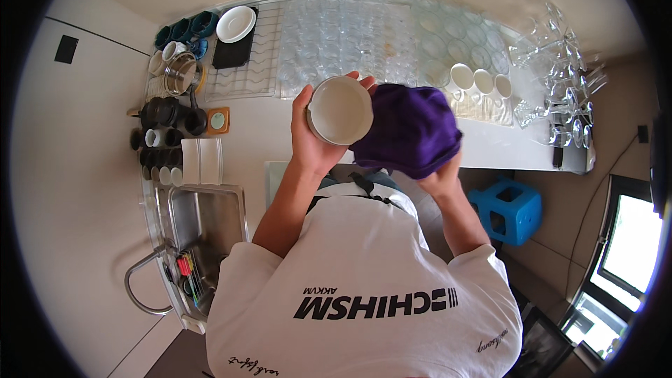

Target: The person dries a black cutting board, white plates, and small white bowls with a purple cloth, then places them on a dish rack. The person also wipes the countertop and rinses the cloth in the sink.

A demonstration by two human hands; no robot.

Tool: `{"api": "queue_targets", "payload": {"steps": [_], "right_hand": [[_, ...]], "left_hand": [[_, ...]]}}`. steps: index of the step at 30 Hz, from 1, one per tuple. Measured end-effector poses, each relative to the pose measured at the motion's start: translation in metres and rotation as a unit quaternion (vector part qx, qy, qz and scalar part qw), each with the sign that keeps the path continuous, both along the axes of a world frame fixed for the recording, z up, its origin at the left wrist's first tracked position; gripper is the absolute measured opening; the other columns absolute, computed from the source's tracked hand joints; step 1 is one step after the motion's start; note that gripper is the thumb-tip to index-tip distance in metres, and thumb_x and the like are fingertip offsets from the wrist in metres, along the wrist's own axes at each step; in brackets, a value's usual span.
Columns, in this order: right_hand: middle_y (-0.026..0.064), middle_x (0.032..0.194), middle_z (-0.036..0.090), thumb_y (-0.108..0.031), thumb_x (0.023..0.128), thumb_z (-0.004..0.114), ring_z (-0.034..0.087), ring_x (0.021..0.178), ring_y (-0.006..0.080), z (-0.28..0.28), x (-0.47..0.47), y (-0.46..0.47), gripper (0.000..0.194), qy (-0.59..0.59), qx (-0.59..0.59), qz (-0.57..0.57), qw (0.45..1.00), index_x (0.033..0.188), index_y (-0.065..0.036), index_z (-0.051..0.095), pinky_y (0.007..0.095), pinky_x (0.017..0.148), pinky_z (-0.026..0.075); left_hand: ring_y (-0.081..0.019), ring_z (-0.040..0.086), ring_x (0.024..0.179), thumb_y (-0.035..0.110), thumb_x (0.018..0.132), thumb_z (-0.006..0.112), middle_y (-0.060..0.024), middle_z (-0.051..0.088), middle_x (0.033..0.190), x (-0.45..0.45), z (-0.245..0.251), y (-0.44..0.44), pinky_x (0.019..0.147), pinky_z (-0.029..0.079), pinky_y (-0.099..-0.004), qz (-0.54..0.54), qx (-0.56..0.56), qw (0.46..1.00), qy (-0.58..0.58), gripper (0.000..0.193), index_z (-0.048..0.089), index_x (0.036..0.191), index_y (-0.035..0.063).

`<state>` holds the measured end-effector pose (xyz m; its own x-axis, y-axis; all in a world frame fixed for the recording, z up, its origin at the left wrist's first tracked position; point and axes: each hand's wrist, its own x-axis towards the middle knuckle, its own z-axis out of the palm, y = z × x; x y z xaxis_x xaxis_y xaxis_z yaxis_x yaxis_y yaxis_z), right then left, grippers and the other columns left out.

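My left hand is wrapped around a white ceramic cup, its round opening turned up towards me. The inside of the cup shows nothing in it. A purple cloth is draped over my right hand and hides most of its fingers. Side by side, the cloth's left edge meets or overlaps the cup's right side; I cannot tell whether they touch. Both are held up in front of the white counter. Three white mugs stand on a folded pale cloth to the right.
Many clear glasses line the back, with stemmed glasses at the right end. A wire rack bears white saucers. Dark cups and a steel sink are at left. A blue plastic stool stands below right.
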<state>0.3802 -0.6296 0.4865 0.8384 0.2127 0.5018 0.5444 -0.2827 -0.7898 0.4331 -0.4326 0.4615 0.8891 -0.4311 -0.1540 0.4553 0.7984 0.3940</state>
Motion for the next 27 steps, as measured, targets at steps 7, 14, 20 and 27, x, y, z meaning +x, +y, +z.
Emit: {"api": "queue_targets", "payload": {"steps": [7,14,20,27], "right_hand": [[0.0170,0.115,0.062,-0.009,0.081,0.063,0.059,0.105,0.0291,0.005,-0.007,-0.028,0.045,0.092,-0.016,-0.033,0.995,0.123,0.003,0.054,0.0366,0.093,0.044],[0.0162,0.123,0.058,-0.004,0.074,0.061,0.055,0.112,0.0281,0.022,0.000,-0.014,0.052,0.165,-0.047,0.027,0.985,0.125,0.000,0.055,0.0336,0.100,0.039],[0.0218,0.115,0.058,-0.010,0.073,0.063,0.053,0.108,0.0405,0.012,0.039,0.037,0.047,-0.034,-0.240,0.094,0.966,0.119,-0.003,0.058,0.0456,0.096,0.042],[0.0200,0.110,0.062,0.004,0.078,0.056,0.057,0.102,0.0402,-0.002,0.051,0.021,0.038,0.195,-0.165,0.127,0.958,0.115,-0.002,0.059,0.0416,0.088,0.047]], "left_hand": [[-0.0372,0.038,0.134,0.057,0.096,0.032,-0.0246,0.042,0.141,-0.004,-0.023,0.007,0.110,0.031,-0.0536,-0.019,-0.037,0.999,0.012,0.073,0.038,0.142,0.0000],[-0.0305,0.051,0.123,0.052,0.100,0.031,-0.0185,0.052,0.133,-0.009,-0.038,0.000,0.104,0.041,-0.0479,-0.081,-0.052,0.994,0.051,0.062,0.045,0.136,0.0028],[-0.0212,0.055,0.120,0.049,0.101,0.033,-0.0087,0.055,0.132,-0.020,-0.031,-0.008,0.103,0.045,-0.0374,-0.031,0.065,0.995,0.065,0.055,0.046,0.136,0.0083],[-0.0157,0.064,0.097,0.045,0.102,0.037,-0.0072,0.065,0.113,-0.011,-0.024,0.016,0.086,0.052,-0.0316,-0.082,0.107,0.991,-0.002,0.050,0.056,0.124,0.0042]]}}
